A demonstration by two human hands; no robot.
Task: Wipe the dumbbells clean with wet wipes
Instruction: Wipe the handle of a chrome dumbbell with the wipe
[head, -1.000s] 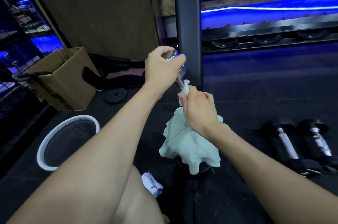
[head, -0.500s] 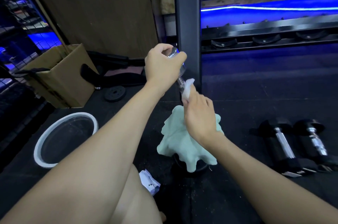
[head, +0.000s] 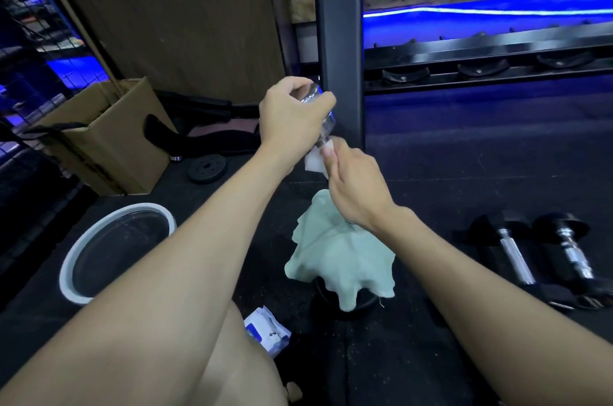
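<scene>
A dumbbell stands tilted on one end in the middle of the floor. Its chrome upper end [head: 326, 121] shows under my left hand [head: 292, 121], which grips it from above. My right hand [head: 356, 188] pinches a white wet wipe [head: 314, 164] against the bar just below that end. A pale green cloth [head: 341, 256] hangs over the lower part, and the black bottom weight [head: 345, 304] peeks out beneath it. Two more dumbbells [head: 517, 256] [head: 574, 253] with chrome handles and black ends lie on the floor to the right.
A pack of wet wipes [head: 267, 331] lies by my knee. A white-rimmed round bin [head: 114, 249] sits at the left, with a cardboard box [head: 106, 136] and a small weight plate [head: 207, 168] behind it. A black upright post [head: 338, 40] and rack rail [head: 481, 57] stand just beyond.
My right hand has slid the wipe up the bar, closer to my left hand. The view has shifted slightly; the dumbbell stays in place.
</scene>
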